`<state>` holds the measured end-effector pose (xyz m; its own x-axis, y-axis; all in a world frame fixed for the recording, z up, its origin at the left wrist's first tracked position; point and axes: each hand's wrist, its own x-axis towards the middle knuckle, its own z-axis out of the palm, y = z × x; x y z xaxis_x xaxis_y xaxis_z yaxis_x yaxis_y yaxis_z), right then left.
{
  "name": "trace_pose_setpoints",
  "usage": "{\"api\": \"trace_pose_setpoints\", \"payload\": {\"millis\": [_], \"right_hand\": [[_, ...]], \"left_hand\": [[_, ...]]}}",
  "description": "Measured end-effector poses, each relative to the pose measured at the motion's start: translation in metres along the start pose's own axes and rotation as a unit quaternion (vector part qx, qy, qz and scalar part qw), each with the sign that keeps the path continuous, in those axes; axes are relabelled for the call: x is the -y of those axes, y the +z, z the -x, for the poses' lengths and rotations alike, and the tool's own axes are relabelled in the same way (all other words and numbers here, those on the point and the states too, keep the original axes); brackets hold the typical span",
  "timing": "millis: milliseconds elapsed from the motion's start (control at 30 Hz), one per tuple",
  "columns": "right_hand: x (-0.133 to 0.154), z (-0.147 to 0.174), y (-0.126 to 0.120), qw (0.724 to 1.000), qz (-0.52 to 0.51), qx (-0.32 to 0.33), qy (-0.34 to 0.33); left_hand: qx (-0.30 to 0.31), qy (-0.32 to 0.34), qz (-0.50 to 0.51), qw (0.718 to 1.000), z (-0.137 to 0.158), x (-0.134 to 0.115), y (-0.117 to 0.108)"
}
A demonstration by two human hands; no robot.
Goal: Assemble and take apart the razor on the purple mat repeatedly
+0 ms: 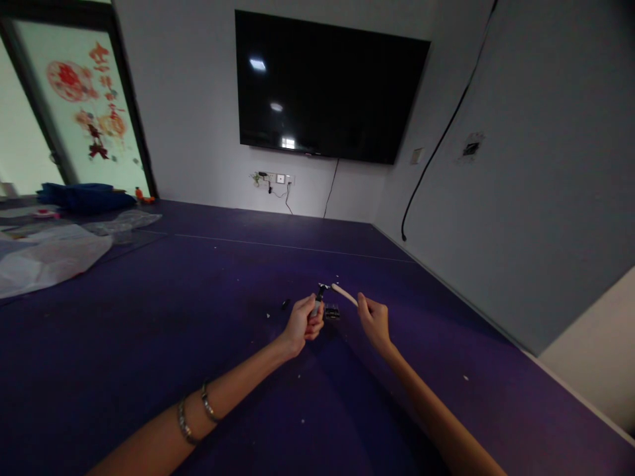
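Note:
My left hand (302, 324), with two bracelets on the forearm, is closed around the grey handle of a razor (320, 297). The razor's T-shaped head points up and away from me. In my right hand (374, 318) is a slim cream-coloured stick (344, 293) with a rounded end, pinched between thumb and fingers. Its tip is close beside the razor's head; whether they touch I cannot tell. Just beyond my left hand, a small clear-and-dark pack (332, 312) lies on the purple floor. Left of that hand is a small black piece (285, 304).
Small pale scraps dot the purple floor (173, 350). White plastic bags (59, 254) and a blue cloth bundle (86, 197) lie at the left. A television (327, 92) hangs on the far wall above sockets (280, 178). A black cable (446, 129) dangles along the right wall.

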<state>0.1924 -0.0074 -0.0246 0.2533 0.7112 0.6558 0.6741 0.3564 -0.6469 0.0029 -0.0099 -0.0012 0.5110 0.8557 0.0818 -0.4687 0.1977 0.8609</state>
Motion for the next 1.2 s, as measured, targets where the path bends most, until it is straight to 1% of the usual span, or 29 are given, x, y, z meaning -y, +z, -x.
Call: {"api": "trace_pose_setpoints", "payload": {"millis": [133,333,467,600,733,833,1033,1200], "right_hand": [[0.002,-0.001,0.000,1.000,-0.010,-0.009,0.008],[0.004,0.002,0.003,1.000,-0.021,0.009,0.001],[0.002,0.003,0.002,1.000,-0.018,0.001,0.010],[0.006,0.003,0.003,1.000,-0.030,-0.002,0.002],[0.002,0.005,0.004,1.000,-0.029,0.004,-0.001],[0.000,0.004,0.003,1.000,-0.024,-0.006,0.007],[0.010,0.002,0.003,0.999,-0.032,-0.006,-0.005],[0.005,0.004,0.003,1.000,-0.023,-0.011,0.002]], "left_hand": [[-0.001,-0.002,-0.001,1.000,0.000,0.001,0.000],[0.009,-0.002,0.002,1.000,-0.001,0.001,-0.001],[0.013,-0.007,0.005,1.000,-0.001,0.002,-0.002],[0.015,-0.013,0.004,1.000,0.000,0.002,0.000],[0.019,-0.012,0.002,1.000,0.002,0.001,0.002],[0.018,-0.017,0.002,1.000,0.002,0.001,0.002],[0.030,-0.016,-0.002,0.999,0.002,0.001,0.000],[0.032,-0.017,0.001,0.999,0.001,-0.001,-0.001]]}}
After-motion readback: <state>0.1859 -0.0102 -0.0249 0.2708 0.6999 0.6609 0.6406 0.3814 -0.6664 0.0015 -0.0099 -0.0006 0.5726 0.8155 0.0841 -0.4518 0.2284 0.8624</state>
